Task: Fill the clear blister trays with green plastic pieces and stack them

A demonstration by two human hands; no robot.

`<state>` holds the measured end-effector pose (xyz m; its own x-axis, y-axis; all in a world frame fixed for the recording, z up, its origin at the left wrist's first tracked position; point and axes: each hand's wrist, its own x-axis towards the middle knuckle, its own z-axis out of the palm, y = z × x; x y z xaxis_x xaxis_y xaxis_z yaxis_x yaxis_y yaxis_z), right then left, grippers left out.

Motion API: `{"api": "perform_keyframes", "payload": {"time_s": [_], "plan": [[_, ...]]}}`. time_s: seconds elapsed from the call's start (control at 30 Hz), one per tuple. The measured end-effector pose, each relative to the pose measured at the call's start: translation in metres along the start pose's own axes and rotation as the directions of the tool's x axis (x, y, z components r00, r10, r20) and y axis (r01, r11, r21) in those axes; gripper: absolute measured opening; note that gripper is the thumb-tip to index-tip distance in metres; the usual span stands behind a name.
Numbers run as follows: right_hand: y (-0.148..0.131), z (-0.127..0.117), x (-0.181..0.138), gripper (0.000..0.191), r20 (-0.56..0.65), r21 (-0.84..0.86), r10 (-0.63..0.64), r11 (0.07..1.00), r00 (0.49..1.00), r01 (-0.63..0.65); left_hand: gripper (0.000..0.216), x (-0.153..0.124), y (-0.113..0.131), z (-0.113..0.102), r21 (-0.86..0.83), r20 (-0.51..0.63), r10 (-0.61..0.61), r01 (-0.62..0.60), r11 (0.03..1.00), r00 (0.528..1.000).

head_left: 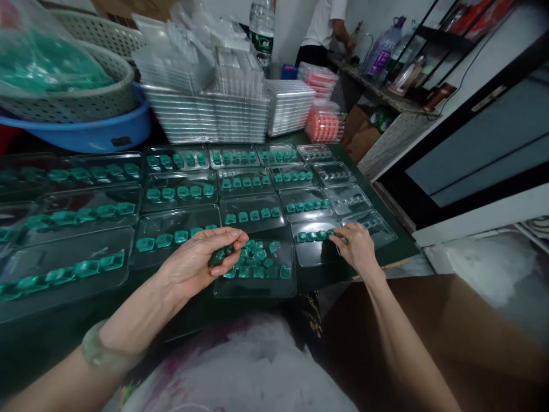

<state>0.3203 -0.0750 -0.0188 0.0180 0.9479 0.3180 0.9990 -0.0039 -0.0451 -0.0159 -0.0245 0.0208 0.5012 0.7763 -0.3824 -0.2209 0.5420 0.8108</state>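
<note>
My left hand (201,257) is curled around several small green plastic pieces (219,256), held above a clear tray (257,289) that carries a loose pile of the same green pieces (259,262). My right hand (355,245) pinches a green piece at the end of a row (312,236) in a clear blister tray (319,254) at the front right. Many more clear trays (180,191) with rows of green pieces cover the dark table.
Stacks of empty clear trays (206,114) stand at the back, with a blue basin (94,134) and perforated baskets (86,97) at back left. Red-filled packs (323,123) lie at back right. Another person (323,28) stands at a far counter. A brown box (429,343) sits to my right.
</note>
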Motion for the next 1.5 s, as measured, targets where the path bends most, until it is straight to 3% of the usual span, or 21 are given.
{"api": "perform_keyframes", "payload": {"time_s": [0.37, 0.6, 0.67, 0.77, 0.87, 0.97, 1.23, 1.5], "plan": [[-0.009, -0.004, 0.009, 0.024, 0.116, -0.24, 0.062, 0.97, 0.991, -0.033, 0.014, -0.002, -0.004, -0.004, -0.013, -0.008, -0.022, 0.022, 1.0, 1.0], [-0.003, -0.019, 0.007, 0.025, 0.255, -0.051, 0.185, 0.983, 0.949, -0.178, 0.015, -0.01, 0.001, -0.015, -0.004, -0.038, 0.025, -0.026, 1.0, 0.999], [-0.002, -0.022, 0.007, 0.031, 0.224, -0.03, 0.133, 0.991, 0.966, -0.13, 0.015, -0.011, -0.001, -0.014, 0.026, -0.047, 0.046, -0.044, 0.999, 0.998], [0.001, -0.021, 0.009, 0.031, 0.13, -0.028, -0.076, 0.996, 0.989, 0.08, 0.015, -0.012, -0.005, -0.011, 0.097, -0.04, 0.082, -0.078, 0.992, 0.996], [0.01, -0.011, 0.014, 0.018, 0.123, 0.067, -0.256, 0.966, 0.959, 0.25, 0.015, -0.011, -0.009, -0.011, 0.154, -0.048, 0.096, -0.087, 0.984, 0.994], [0.019, -0.001, 0.02, 0.011, 0.118, 0.19, -0.341, 0.93, 0.933, 0.316, 0.016, -0.01, -0.011, -0.015, 0.181, -0.06, 0.097, -0.084, 0.98, 0.993], [0.018, 0.001, 0.017, 0.013, 0.033, 0.262, -0.32, 0.917, 0.947, 0.301, 0.018, -0.011, -0.015, -0.018, 0.157, -0.076, 0.072, -0.059, 0.986, 0.995], [0.019, 0.015, 0.008, 0.021, 0.021, 0.077, -0.283, 0.957, 0.959, 0.281, 0.019, -0.022, -0.018, -0.022, 0.183, -0.142, 0.121, -0.094, 0.979, 0.982]]}}
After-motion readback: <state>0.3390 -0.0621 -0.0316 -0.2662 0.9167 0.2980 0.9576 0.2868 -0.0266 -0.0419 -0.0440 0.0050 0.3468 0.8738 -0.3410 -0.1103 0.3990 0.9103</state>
